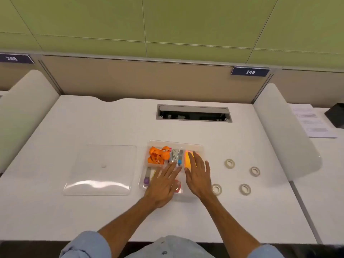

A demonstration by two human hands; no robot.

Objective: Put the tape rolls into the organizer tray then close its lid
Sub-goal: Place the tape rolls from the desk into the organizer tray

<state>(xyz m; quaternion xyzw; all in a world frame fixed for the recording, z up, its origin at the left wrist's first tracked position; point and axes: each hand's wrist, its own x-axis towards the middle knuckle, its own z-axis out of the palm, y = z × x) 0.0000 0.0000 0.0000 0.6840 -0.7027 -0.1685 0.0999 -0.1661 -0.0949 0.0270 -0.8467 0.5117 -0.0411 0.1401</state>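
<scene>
- Both hands hover flat over the clear organizer tray [199, 146], fingers spread and slack: the left hand [163, 185] and the right hand [198, 176] grasp nothing.
- All four tape rolls lie on the white desk [93, 123] to the right of the tray, none inside it yet.
- Nearest the tray is one tape roll [216, 189], just beside its near right corner; a second tape roll [229, 163] sits a bit further right, and a third tape roll [245, 189] and fourth tape roll [254, 171] lie further right again.
- My advice: let the right hand take the nearest roll first, pinching it by rim and core, and lower it into a free compartment rather than dropping it on the orange lanyard [158, 155] or the bright sticky notes [187, 161].
- The lid [100, 170] waits flat to the left of the tray, apart from it; it goes on last.
- Writing I can read: a blue plate "249" [250, 72] on the partition beyond the tray, and "248" [12, 58] far to the left.
</scene>
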